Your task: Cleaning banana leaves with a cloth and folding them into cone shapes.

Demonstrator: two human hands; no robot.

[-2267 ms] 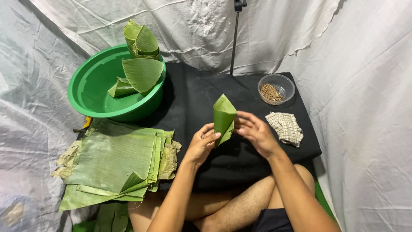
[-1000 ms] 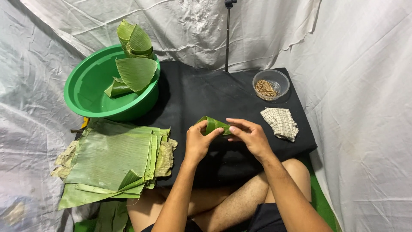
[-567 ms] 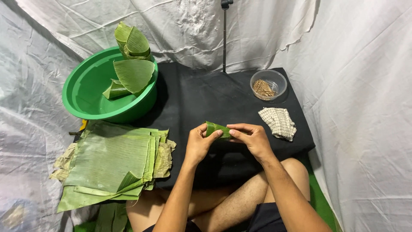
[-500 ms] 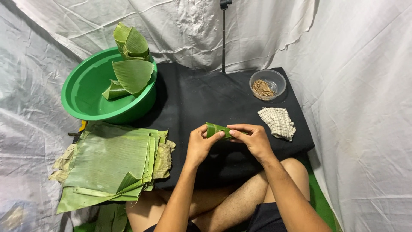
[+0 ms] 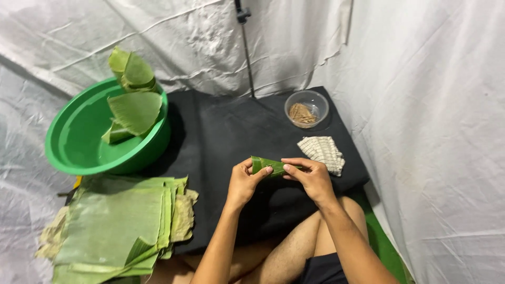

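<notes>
- Two hands, left hand (image 5: 243, 184) and right hand (image 5: 311, 178), both pinch one rolled green banana-leaf strip (image 5: 269, 166) between them.
- Checked folded cloth (image 5: 321, 152) just beyond right hand.
- Stacked flat green leaves (image 5: 115, 226) left of left hand.

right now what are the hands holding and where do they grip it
A folded green leaf: the left hand pinches its left end, the right hand its right end, fingers on top.

basin (image 5: 73, 152) glossy plastic | tbl cloth (image 5: 226, 131) matt blk | rolled leaf (image 5: 268, 165) ribbed, waxy
</notes>
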